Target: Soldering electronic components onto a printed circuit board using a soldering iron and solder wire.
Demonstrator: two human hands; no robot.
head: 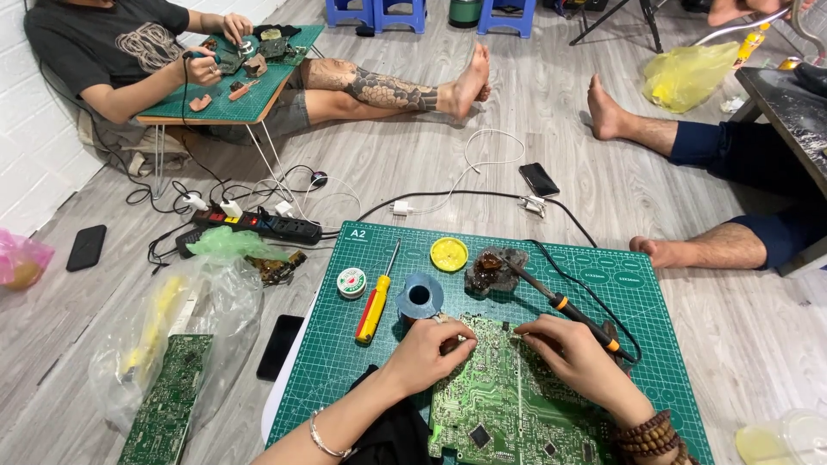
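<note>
The green printed circuit board (508, 396) lay flat at the near edge of the dark green gridded cutting mat (663, 344), straight below the camera, with both hands resting on its far edge. The left hand (428, 353) had its fingers (457, 331) pinched together at that edge, on something too small to make out. The right hand (575, 357) lay beside it, fingers curled together near the orange-and-black soldering iron (568, 306); whether they actually clamped the handle could not be told. The iron's tip reached away to the dark lump of flux-stained sponge (493, 271). Judging by this, the step in hand was soldering work on the board's far edge, and the next move would call for bringing the tip down precisely onto one joint while the left hand kept steady.

Just beyond the left hand stood a blue-grey spool (419, 297), then a red-and-yellow screwdriver (376, 301), a small white solder reel (351, 282) and a round yellow tin (449, 254). Left of the mat, on the wooden floor, a second green board (168, 400) lay in a clear plastic bag, with a black power strip (258, 226) further off. Beyond, another person sat on the floor at a low table (233, 95), and a third person's bare legs (689, 250) stretched in from the right.
</note>
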